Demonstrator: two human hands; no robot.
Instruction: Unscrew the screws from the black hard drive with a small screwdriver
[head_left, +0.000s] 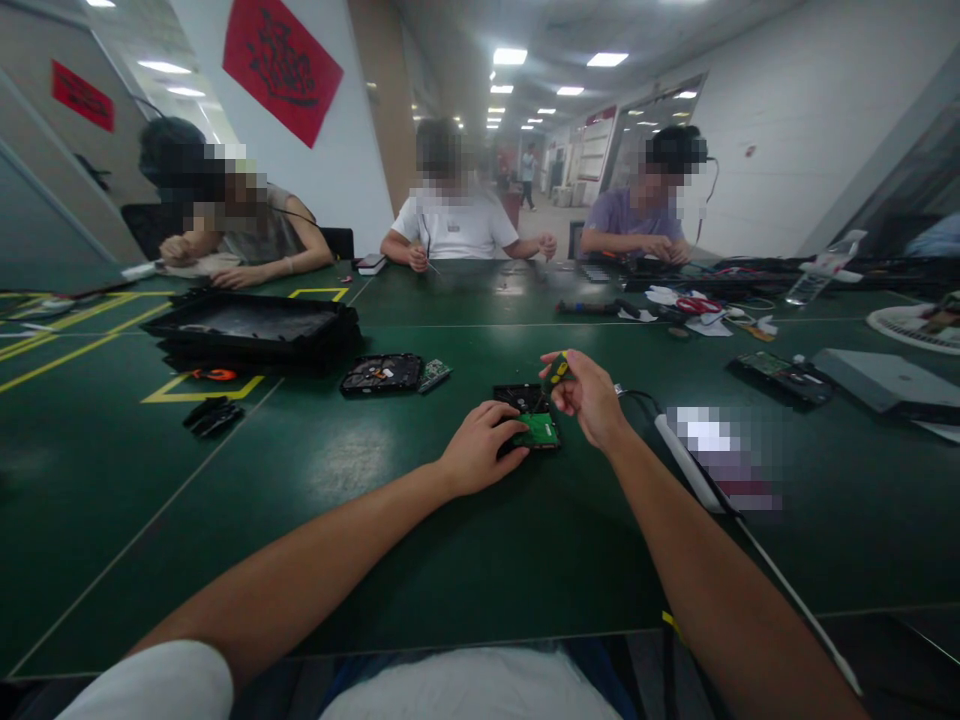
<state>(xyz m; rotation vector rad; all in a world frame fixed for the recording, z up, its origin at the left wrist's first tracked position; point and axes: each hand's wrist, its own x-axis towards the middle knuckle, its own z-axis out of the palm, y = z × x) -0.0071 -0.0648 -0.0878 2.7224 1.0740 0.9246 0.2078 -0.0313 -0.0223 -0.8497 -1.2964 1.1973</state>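
Note:
A hard drive [541, 430] with a green circuit board facing up lies on the green table. My left hand [484, 447] grips its left side, fingers over the board and thumb along the near edge. In my right hand [589, 395] is a screwdriver [557, 372] with a yellow and dark green handle. Its shaft slants down to the left, and the tip is over the drive near my left fingers. Whether the tip touches a screw is too small to tell.
An opened drive [382, 374] and a loose circuit board [435, 375] lie further left, near black trays [255, 330]. A white power strip [688, 465] with its cable is on the right, before another drive [780, 378]. Several people sit across the table.

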